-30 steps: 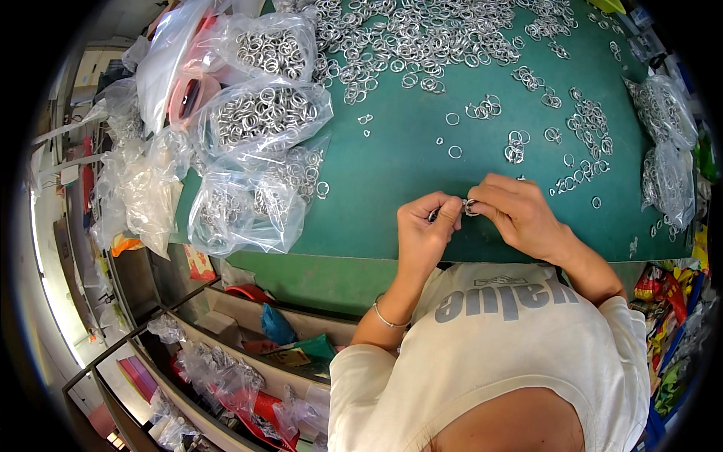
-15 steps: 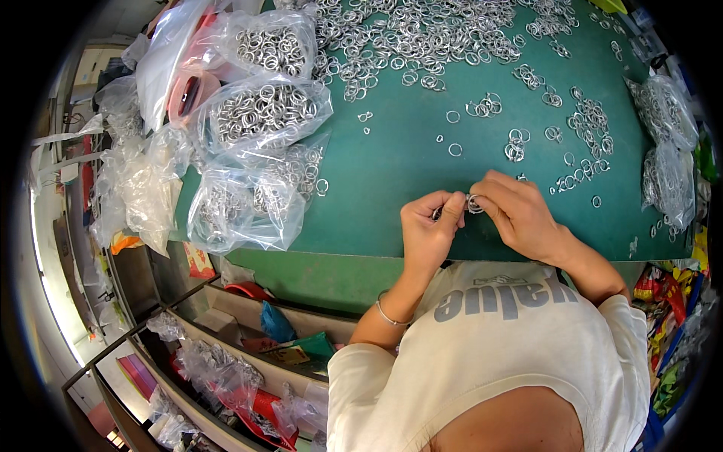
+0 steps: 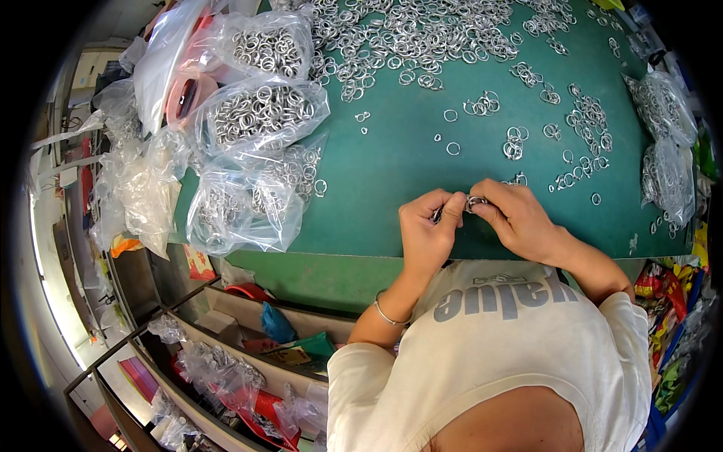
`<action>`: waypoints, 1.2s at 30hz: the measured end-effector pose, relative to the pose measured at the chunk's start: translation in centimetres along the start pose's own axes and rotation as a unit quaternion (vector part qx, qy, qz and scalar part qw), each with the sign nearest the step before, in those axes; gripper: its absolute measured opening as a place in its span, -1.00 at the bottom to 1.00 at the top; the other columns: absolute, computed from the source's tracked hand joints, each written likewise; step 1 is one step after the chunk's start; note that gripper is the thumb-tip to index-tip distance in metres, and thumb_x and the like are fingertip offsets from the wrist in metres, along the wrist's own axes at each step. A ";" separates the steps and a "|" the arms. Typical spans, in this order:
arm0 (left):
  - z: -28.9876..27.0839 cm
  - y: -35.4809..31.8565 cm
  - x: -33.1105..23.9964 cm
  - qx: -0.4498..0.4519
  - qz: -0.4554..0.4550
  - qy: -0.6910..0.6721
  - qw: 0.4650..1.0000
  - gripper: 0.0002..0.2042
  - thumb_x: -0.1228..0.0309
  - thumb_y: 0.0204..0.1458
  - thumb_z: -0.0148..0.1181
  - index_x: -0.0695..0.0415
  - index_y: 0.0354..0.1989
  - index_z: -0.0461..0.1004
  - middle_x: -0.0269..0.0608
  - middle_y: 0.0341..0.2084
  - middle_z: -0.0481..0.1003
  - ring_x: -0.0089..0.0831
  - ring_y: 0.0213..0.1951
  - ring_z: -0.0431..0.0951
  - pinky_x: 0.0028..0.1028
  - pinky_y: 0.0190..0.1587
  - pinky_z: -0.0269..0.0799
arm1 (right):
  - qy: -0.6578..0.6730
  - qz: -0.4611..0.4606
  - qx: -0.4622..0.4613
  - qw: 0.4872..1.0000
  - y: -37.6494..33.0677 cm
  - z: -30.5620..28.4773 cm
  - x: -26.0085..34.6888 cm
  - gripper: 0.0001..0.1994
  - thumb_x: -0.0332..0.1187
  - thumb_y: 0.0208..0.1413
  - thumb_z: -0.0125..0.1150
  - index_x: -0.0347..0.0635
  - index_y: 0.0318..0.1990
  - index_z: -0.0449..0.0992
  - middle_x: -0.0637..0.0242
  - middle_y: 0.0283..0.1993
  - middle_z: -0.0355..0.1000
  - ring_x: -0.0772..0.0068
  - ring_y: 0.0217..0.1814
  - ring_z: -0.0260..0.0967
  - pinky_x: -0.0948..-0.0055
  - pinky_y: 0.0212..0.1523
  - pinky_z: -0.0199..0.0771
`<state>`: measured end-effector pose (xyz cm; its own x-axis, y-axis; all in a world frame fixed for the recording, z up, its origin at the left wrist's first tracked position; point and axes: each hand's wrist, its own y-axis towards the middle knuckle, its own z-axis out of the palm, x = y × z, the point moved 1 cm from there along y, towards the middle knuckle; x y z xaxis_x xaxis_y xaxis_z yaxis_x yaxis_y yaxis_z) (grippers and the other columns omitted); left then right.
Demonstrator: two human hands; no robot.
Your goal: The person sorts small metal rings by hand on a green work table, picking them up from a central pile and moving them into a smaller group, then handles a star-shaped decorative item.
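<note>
Both hands meet just above the near edge of the green desk [image 3: 392,166], and between them sits a small metal ring [image 3: 474,202]. The left hand [image 3: 425,233] has its thumb and forefinger pinched shut on one side of it, and the right hand [image 3: 520,218] has its fingertips closed on the other side; whether a second ring is caught in the same grip is too small to tell. As for progress, it looks like the middle of a long run: a wide heap of loose rings [image 3: 422,38] covers the far part of the desk, seemingly waiting their turn, while small linked clusters [image 3: 514,143] and single rings lie scattered nearer the hands, possibly pieces already handled, though that cannot be told for sure. To the left, clear plastic bags of rings [image 3: 260,113] are piled up beside empty crumpled bags [image 3: 135,188], and two more filled bags [image 3: 666,143] sit at the right edge. The desk top is a green mat, worn along its front. Below it on the left are open shelves [image 3: 226,339] crowded with bags and coloured packets, and bright light comes in at the far left.
</note>
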<state>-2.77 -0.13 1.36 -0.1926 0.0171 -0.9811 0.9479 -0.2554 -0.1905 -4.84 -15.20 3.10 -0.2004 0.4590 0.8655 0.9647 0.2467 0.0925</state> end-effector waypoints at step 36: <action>-1.5 2.6 4.3 -0.021 0.019 0.130 0.991 -0.78 0.58 0.00 0.07 0.24 -0.14 0.43 -0.36 -0.53 0.43 -0.74 -0.57 0.25 -0.70 -0.59 0.10 | 0.234 0.200 0.050 0.950 1.6 -0.9 -5.5 -0.87 -0.43 0.17 -0.16 -0.23 -0.30 0.35 0.44 -0.55 0.35 0.74 -0.57 0.12 0.66 -0.59 0.08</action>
<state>-0.74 0.71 -3.38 -0.0902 0.2576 -0.9620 0.9638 -0.2210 -0.1495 -2.03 -18.12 -1.06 0.3004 0.1097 0.9475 0.9214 0.2234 -0.3180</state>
